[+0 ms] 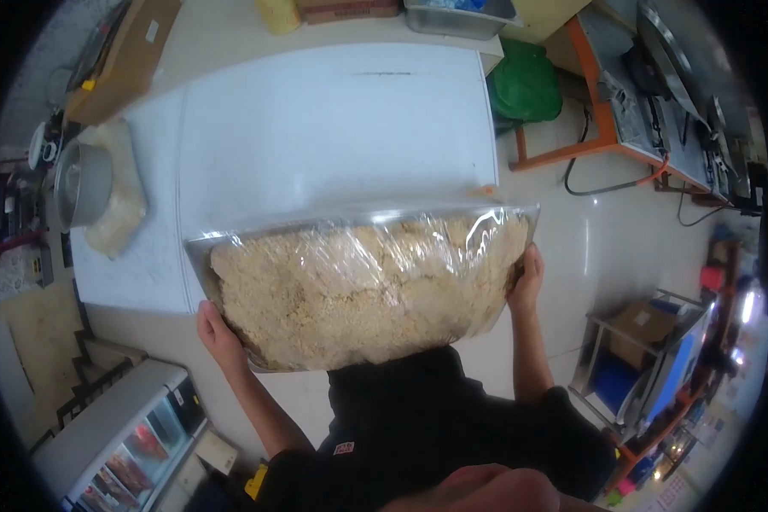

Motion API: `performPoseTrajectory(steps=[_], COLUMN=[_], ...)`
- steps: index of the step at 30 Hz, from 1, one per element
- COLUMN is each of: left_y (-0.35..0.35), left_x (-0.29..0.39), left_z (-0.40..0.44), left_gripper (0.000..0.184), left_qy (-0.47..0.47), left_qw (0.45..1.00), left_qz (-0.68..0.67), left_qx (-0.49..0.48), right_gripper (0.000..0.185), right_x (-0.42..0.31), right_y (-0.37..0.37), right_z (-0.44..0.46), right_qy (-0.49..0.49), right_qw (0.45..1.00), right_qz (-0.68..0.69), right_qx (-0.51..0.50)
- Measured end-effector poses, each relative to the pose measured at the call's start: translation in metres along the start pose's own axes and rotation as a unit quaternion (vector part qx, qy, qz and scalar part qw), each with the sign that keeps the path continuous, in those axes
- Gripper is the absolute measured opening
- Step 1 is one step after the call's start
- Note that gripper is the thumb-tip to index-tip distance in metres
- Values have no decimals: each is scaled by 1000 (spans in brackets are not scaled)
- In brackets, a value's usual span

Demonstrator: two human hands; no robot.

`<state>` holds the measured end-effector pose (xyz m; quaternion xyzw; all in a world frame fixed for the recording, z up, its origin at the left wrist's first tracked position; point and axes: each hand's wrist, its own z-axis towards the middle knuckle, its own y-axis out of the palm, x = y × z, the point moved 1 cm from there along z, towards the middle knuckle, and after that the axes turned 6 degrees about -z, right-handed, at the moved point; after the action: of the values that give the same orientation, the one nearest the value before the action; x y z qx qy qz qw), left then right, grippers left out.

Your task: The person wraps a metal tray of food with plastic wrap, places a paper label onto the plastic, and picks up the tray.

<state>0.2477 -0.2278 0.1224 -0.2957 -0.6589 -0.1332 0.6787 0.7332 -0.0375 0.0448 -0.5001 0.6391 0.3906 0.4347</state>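
Observation:
A wide metal tray (198,256) is held in front of my body, its far edge by the white freezer-like top. Light brown, crumbly food (341,299) fills it, and clear plastic wrap (392,247) lies over the food with glare on it. My left hand (218,334) grips the tray's left end, thumb up along the side. Around the right end, my right hand (527,280) is closed, its fingers partly hidden behind the tray. I cannot tell whether the tray touches the white surface.
Ahead is a white top (341,128). At left sit a round metal pot (85,183) and a plastic bag (121,213). A cardboard box (128,68) stands far left. Beyond are a metal pan (452,21), a green bin (527,85) and an orange-framed stand (606,128). A display case (128,452) is lower left.

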Motion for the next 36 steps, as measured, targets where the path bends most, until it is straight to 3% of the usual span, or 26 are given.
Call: performPoseTrajectory(steps=[3, 6, 9, 10, 14, 16, 20, 26, 27, 30, 32, 33, 34, 35, 36], left_y=[-8, -12, -12, -6, 5, 15, 31, 33, 35, 50, 101, 125, 161, 191, 219], left_x=[-23, -60, -81, -76, -59, -50, -49, -80, -57, -30, 57, 81, 92, 120, 124], left_z=[5, -8, -11, -3, 71, 118, 198, 272, 259, 249, 198, 181, 166, 151, 137], left_gripper=[34, 36, 39, 38, 40, 42, 42, 43, 31, 23, 31, 32, 30, 30, 26], left_qy=[-23, 3, -25, -21, 2, 21, 64, 134, 84, 296, 344, 377, 351, 459, 476], left_qw=[999, 1000, 996, 998, 999, 999, 996, 990, 996, 941, 939, 916, 902, 812, 774], left_qz=[28, 17, -70, -38, 41, -37, -44, -42, -8, 140, 14, 48, 45, 176, 195], left_qx=[-24, 25, 41, 44, 15, -14, -35, -3, -13, 82, -13, -128, -245, -316, -368], right_gripper=[33, 35, 36, 36, 35, 31, 28, 29, 29, 29, 29, 28, 29, 29, 29], right_x=[12, 8, 12, 8, 12, 19, 6, 1, 1, 13, 13, 13, 11, 9, 7], right_y=[-5, -13, -11, -3, 31, 54, 128, 175, 176, 174, 175, 175, 176, 176, 176], right_z=[-21, -36, -35, -36, -48, -43, -13, -10, -18, -29, -30, -32, -31, -32, -32], right_qy=[-23, 3, -46, -40, -28, -50, -115, -111, -105, -106, -108, -105, -104, -100, -96], right_qw=[999, 999, 996, 997, 997, 996, 992, 990, 990, 988, 988, 989, 989, 989, 989], right_qz=[-2, -50, -58, -47, 20, 45, 22, 56, 57, 51, 51, 49, 50, 51, 54], right_qx=[30, 23, 40, 52, 63, 51, 35, 67, 73, 96, 93, 92, 92, 94, 99])
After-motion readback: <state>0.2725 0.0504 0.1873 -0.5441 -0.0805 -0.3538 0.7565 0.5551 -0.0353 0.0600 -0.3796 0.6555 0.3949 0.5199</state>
